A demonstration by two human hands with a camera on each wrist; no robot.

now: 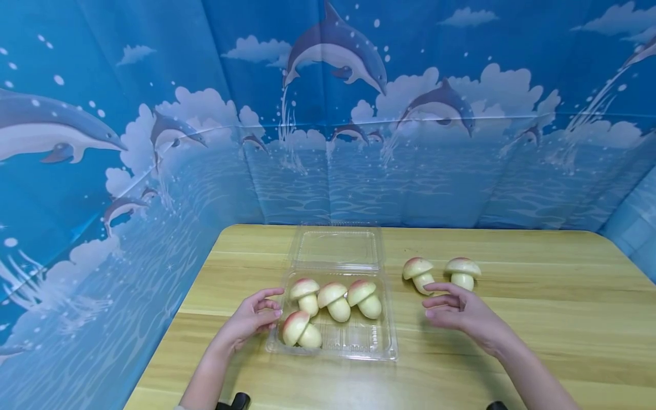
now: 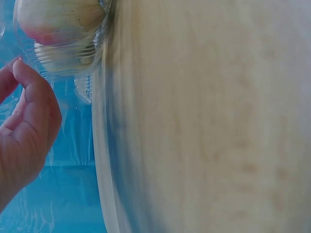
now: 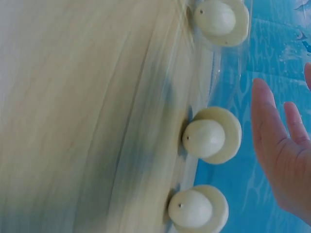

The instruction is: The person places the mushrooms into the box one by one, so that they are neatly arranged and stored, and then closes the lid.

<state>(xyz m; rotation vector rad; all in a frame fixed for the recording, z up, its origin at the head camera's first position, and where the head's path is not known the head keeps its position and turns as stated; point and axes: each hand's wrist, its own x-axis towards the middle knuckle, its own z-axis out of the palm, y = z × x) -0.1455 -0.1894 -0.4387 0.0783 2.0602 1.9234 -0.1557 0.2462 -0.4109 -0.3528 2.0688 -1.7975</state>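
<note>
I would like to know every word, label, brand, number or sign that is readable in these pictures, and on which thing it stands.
There is no readable text in any view.
Clear plastic container: no lettering readable; any small moulded mark would be lost in the ridges and glare.
Mushroom-shaped pieces: no label visible.
Backdrop: dolphins, clouds and water, no words.
Table: wood grain only.

A yellow wood-grain table (image 1: 543, 296) bears an opened clear plastic hinged box (image 1: 353, 357) and, near it, two pale, mushroom-shaped pieces with pink-tinged caps (image 1: 418, 270).
</note>
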